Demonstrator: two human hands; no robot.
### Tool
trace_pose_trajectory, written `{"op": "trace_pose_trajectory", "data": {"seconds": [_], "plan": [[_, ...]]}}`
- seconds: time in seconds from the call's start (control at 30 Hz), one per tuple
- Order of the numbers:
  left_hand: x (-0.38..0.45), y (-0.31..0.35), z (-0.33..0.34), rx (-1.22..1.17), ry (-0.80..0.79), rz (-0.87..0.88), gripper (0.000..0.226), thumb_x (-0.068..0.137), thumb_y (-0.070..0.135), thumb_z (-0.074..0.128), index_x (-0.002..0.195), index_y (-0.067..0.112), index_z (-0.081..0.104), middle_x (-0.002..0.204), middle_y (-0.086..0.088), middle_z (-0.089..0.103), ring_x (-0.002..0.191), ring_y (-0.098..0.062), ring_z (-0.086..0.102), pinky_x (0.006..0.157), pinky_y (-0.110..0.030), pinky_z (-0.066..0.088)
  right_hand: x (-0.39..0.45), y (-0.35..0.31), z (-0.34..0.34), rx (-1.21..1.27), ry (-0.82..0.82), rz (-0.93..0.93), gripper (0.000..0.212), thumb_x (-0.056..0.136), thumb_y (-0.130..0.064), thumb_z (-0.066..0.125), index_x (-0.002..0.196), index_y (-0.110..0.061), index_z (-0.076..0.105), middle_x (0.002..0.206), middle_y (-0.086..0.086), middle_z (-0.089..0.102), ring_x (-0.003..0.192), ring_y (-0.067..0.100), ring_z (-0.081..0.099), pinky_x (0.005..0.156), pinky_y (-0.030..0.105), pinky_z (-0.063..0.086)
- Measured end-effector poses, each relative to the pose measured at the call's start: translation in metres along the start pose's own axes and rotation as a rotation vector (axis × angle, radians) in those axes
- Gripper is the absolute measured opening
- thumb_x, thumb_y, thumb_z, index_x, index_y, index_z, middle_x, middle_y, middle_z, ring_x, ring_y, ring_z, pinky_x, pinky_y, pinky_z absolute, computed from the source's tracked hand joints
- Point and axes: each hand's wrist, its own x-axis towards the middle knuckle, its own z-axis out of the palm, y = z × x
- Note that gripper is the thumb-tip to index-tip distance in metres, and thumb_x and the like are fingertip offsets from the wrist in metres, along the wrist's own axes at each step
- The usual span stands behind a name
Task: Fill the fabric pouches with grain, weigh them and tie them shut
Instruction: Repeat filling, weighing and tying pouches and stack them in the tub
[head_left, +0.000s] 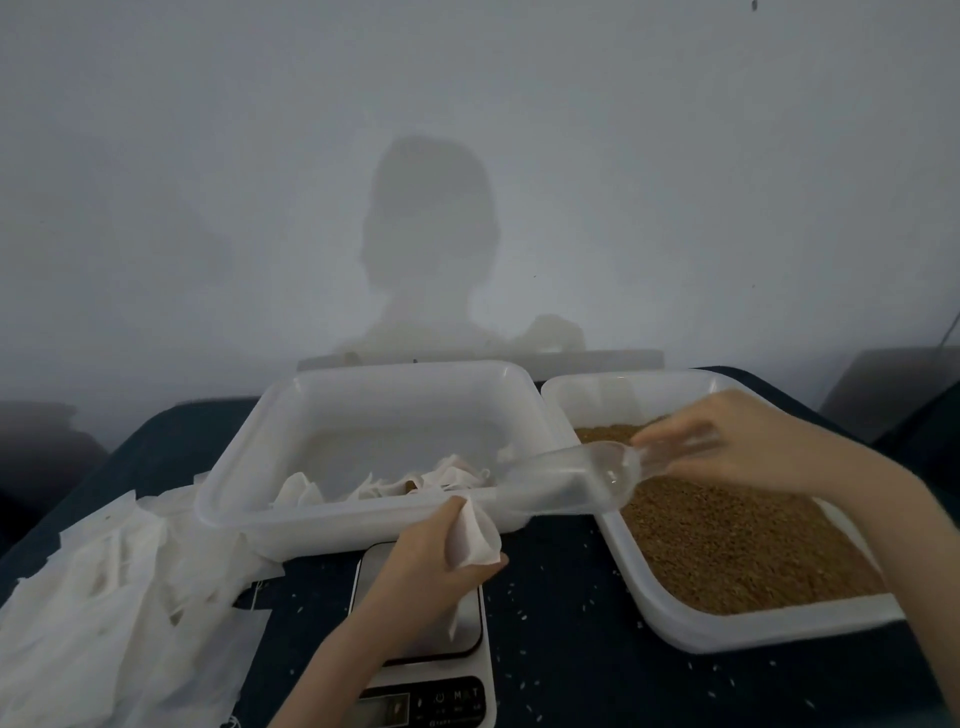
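Note:
My left hand (423, 561) grips a white fabric pouch (475, 535) with its mouth held open, above the kitchen scale (431, 665). My right hand (737, 441) holds the handle of a clear plastic scoop (561, 480). The scoop lies nearly level and its open end points at the pouch's mouth. It looks empty of grain. A white tray (675, 621) on the right holds brown grain (737, 545). Another white tray (234, 499) in the middle holds several pouches (384, 486).
A heap of empty white pouches (114, 603) lies on the dark table at the left. Loose grains are scattered on the dark cloth (561, 649) around the scale. A pale wall stands close behind the trays, with a white ledge (597, 358) along it.

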Motion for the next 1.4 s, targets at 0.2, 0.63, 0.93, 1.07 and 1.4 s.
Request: {"op": "trace_pose_trajectory", "data": {"seconds": [0.2,0.63,0.93,1.07,1.4], "plan": [[0.005,0.001,0.009,-0.013,-0.017,0.042,0.028,0.074,0.046,0.072,0.081,0.036,0.047,0.075,0.009,0.059,0.073,0.008,0.054,0.063,-0.007,0.041,-0.025,0.093,-0.014,-0.040,0.127,0.233,0.027,0.080,-0.037,0.075,0.103,-0.048,0.067,0.104,-0.024,0.067,0.094,-0.003,0.062,0.076,0.018,0.048],[0.008,0.011,0.027,0.019,-0.100,0.061,0.031,0.074,0.050,0.069,0.088,0.040,0.044,0.081,0.010,0.059,0.080,0.007,0.053,0.067,-0.012,0.044,0.020,0.138,0.036,-0.158,-0.148,0.289,0.032,0.084,-0.013,0.069,0.106,-0.035,0.070,0.105,-0.016,0.069,0.096,0.001,0.062,0.091,0.023,0.050],[0.007,0.004,0.016,0.058,-0.072,0.008,0.030,0.076,0.049,0.070,0.086,0.038,0.044,0.078,0.007,0.059,0.076,0.007,0.054,0.066,-0.012,0.044,0.005,0.155,0.026,0.103,0.006,0.315,0.040,0.085,-0.008,0.068,0.117,-0.031,0.064,0.113,-0.015,0.066,0.096,-0.004,0.060,0.076,0.015,0.047],[0.007,0.006,0.013,0.057,-0.080,-0.014,0.032,0.076,0.051,0.069,0.090,0.042,0.042,0.081,0.012,0.058,0.074,0.008,0.055,0.061,-0.007,0.042,-0.005,0.140,0.012,0.150,0.031,0.261,0.037,0.088,-0.011,0.066,0.115,-0.035,0.065,0.110,-0.016,0.068,0.093,-0.001,0.064,0.075,0.015,0.048],[-0.001,0.013,0.005,-0.056,-0.079,0.016,0.027,0.074,0.048,0.071,0.084,0.033,0.050,0.073,0.010,0.058,0.066,0.007,0.053,0.059,-0.010,0.042,-0.007,0.056,-0.010,0.199,-0.176,-0.061,0.038,0.088,-0.016,0.067,0.116,-0.042,0.067,0.119,-0.021,0.065,0.109,0.001,0.061,0.093,0.025,0.046]]}}
